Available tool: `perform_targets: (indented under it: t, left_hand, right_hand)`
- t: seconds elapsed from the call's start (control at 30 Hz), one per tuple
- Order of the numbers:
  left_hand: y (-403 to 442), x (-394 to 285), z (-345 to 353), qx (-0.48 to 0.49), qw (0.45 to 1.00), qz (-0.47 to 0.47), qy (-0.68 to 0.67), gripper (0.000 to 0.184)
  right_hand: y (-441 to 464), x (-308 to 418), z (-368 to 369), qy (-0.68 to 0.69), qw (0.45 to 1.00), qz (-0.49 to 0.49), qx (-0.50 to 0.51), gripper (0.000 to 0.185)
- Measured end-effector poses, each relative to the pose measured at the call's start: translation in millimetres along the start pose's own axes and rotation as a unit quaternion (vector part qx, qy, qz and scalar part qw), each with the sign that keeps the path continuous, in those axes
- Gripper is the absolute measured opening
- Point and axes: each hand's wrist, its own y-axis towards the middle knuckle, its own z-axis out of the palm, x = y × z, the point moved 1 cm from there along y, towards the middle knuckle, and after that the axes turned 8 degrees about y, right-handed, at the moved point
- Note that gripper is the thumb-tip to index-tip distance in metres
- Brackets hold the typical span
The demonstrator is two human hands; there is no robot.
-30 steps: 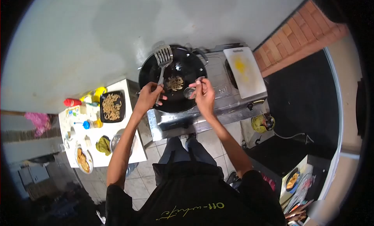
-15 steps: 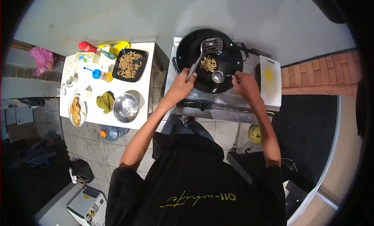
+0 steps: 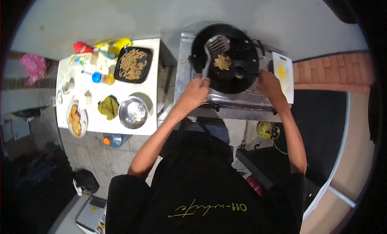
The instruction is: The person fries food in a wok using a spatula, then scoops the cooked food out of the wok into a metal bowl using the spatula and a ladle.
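Observation:
My left hand [image 3: 195, 93] is wrapped round the handle of a slotted metal spatula [image 3: 218, 45], whose head lies over the upper part of a black wok [image 3: 201, 74]. Just below the spatula head, a small heap of pale brown strips [image 3: 222, 62] rests in the wok. At the wok's right side my right hand [image 3: 269, 85] is closed on the handle of a small round ladle [image 3: 239, 72]. The ladle's bowl is inside the wok, to the right of the strips.
The wok sits on a metal stove [image 3: 183, 68]; a stained white cutting board [image 3: 284, 74] lies at its right. On the white table [image 3: 92, 121] are a black tray [image 3: 148, 68] of strips, a metal bowl [image 3: 133, 112], a green cloth [image 3: 108, 108], bottles and a plate [image 3: 83, 117].
The view has swung left and up since the first frame. My right hand has moved outward from beside the strips to the wok's right edge, and the ladle now reaches into the wok.

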Motion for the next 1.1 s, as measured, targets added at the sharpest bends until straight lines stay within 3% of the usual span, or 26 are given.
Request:
perform_targets:
  t: [0.1, 0.17, 0.27, 0.33, 0.43, 0.47, 0.5, 0.57, 0.6, 0.63, 0.67, 0.7, 0.77, 0.8, 0.9, 0.97, 1.0, 1.07, 1.1]
  left_hand:
    - [1.7, -10.8, -16.7, -0.002, 1.0, -0.023, -0.006, 0.051]
    - [2.8, -20.9, -27.8, -0.029, 0.998, 0.017, 0.054, 0.038]
    - [9.7, -37.7, -35.7, -0.008, 0.991, 0.025, 0.128, 0.045]
    - [15.5, -36.1, -28.4, -0.022, 0.977, 0.062, 0.205, 0.035]
    - [20.1, -48.1, -16.7, -0.001, 0.978, 0.053, 0.203, 0.038]
    - [43.3, -5.5, -17.4, -0.014, 0.903, 0.28, 0.326, 0.035]
    - [43.8, -3.4, -15.3, -0.012, 0.902, 0.28, 0.329, 0.035]
    - [44.6, -8.6, -9.8, -0.055, 0.671, 0.411, 0.614, 0.028]
    - [44.4, -13.1, -9.4, -0.056, 0.67, 0.412, 0.615, 0.028]
    - [43.6, -17.0, -8.8, -0.05, 0.618, 0.435, 0.653, 0.026]
    - [42.2, -18.9, -8.2, -0.043, 0.564, 0.454, 0.688, 0.024]
    - [41.9, -14.4, -6.7, -0.042, 0.564, 0.453, 0.689, 0.024]
    - [50.6, 1.2, -4.6, -0.037, 0.666, 0.378, 0.642, 0.03]
    - [55.3, 8.1, -3.6, -0.037, 0.665, 0.378, 0.643, 0.03]
    - [56.2, 10.1, -2.8, -0.021, 0.672, 0.376, 0.638, 0.025]
    - [52.6, 5.0, -1.4, 0.102, 0.868, 0.196, 0.445, 0.03]
    - [51.2, 6.3, -0.7, 0.104, 0.866, 0.198, 0.447, 0.03]
    - [46.9, 7.7, -1.3, 0.096, 0.95, 0.077, 0.287, 0.034]
    - [45.1, 3.8, -0.8, 0.097, 0.95, 0.077, 0.287, 0.034]
  right_hand:
    - [15.0, -16.9, 2.7, -0.032, 0.998, -0.055, -0.02, 0.017]
    - [26.1, -12.8, -2.3, -0.045, 0.998, -0.011, -0.038, 0.018]
    - [42.5, -6.2, 0.9, -0.037, 0.995, -0.027, -0.085, 0.017]
    - [38.4, 8.6, 2.9, -0.06, 0.993, -0.075, -0.068, 0.017]
    - [42.3, 25.4, 28.8, -0.129, 0.985, -0.058, -0.101, 0.023]
    - [41.2, 30.4, 40.0, -0.128, 0.985, -0.056, -0.102, 0.023]
    - [39.5, 35.2, 51.7, -0.174, 0.974, -0.039, -0.136, 0.026]
    - [40.2, 43.3, 72.6, -0.22, 0.959, -0.023, -0.176, 0.029]
    - [39.4, 46.8, 82.2, -0.177, 0.972, 0.017, -0.154, 0.038]
    - [36.7, 48.1, 90.8, -0.134, 0.981, 0.057, -0.131, 0.049]
    - [27.2, 59.4, 71.4, -0.057, 0.993, 0.049, -0.093, 0.045]
    - [19.0, 64.4, 68.5, -0.055, 0.993, 0.049, -0.092, 0.045]
    - [10.7, 70.1, 65.6, 0.065, 0.994, 0.077, -0.042, 0.037]
    - [8.4, 74.4, 64.6, 0.136, 0.982, 0.125, -0.037, 0.024]
    - [5.2, 84.0, 76.1, 0.22, 0.958, 0.174, -0.058, 0.017]
    - [7.2, 86.8, 83.9, 0.265, 0.941, 0.206, -0.048, 0.021]
    - [8.2, 85.6, 92.3, 0.315, 0.923, 0.208, -0.075, 0.024]
    - [9.6, 83.1, 106.8, 0.365, 0.901, 0.211, -0.102, 0.027]
    - [8.8, 80.9, 112.7, 0.398, 0.883, 0.216, -0.125, 0.029]
